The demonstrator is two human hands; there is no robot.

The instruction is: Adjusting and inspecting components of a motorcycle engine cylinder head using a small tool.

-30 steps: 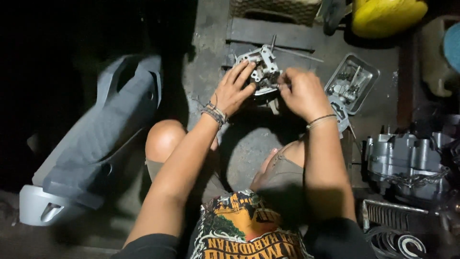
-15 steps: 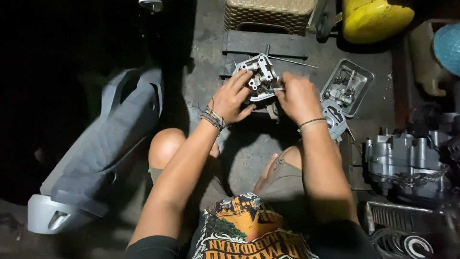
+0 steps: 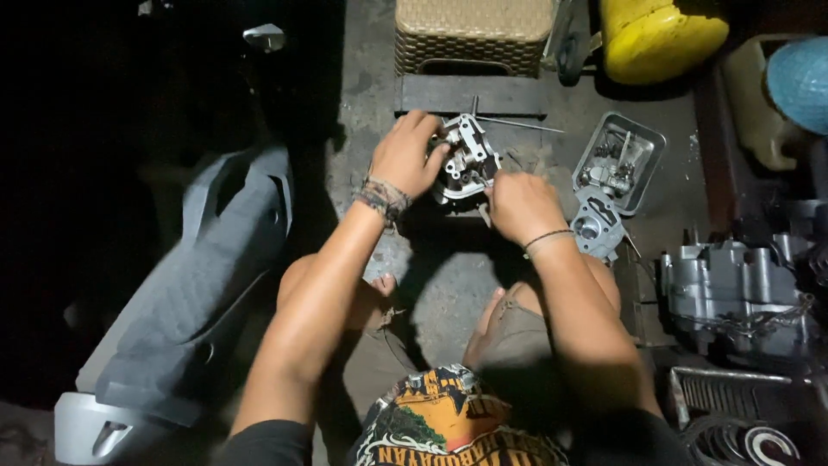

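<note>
Two hands: both stayed on one metal engine part (image 3: 466,160), upper centre of the frame.
Change: left hand (image 3: 405,155) shifted higher along the part's left side.
Left hand: grasping the part.
Right hand (image 3: 522,205): fingers closed at its lower right edge.
Count: one metal tray (image 3: 642,142), one yellow container (image 3: 660,39), one grey seat (image 3: 198,285).

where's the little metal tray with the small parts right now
In the head view the metal tray lies on the concrete floor at upper right, just beyond the right hand, below the yellow container and right of the engine part being held.
</note>
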